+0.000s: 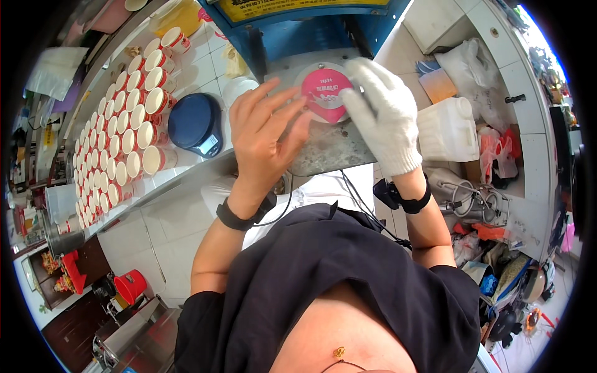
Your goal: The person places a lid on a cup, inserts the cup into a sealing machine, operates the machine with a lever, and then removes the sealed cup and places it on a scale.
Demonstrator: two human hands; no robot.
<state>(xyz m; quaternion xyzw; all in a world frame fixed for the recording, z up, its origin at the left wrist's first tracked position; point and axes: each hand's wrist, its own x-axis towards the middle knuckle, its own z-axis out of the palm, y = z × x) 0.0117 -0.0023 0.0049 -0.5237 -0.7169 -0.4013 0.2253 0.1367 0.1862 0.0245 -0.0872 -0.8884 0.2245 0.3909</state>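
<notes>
A round pink-and-white lid (pixel 326 107), printed and with a small tab, lies over the grey metal plate of a blue machine (pixel 305 45). Whether a cup sits beneath it is hidden. At its left edge is my bare left hand (pixel 261 137), fingers stretched and spread, the tips slightly blurred. On the lid's other side, my right hand (pixel 388 121) wears a white knit glove. Its fingers are extended, with the thumb apart and close to the lid's right edge. Neither hand is closed around anything.
Rows of red-and-white paper cups (pixel 148 135) stand on the table to the left, beside a dark blue scale (pixel 194 121). To the right are a white plastic jug (pixel 449 130) and plastic bags (pixel 476 74). A red bucket (pixel 129 285) stands at lower left.
</notes>
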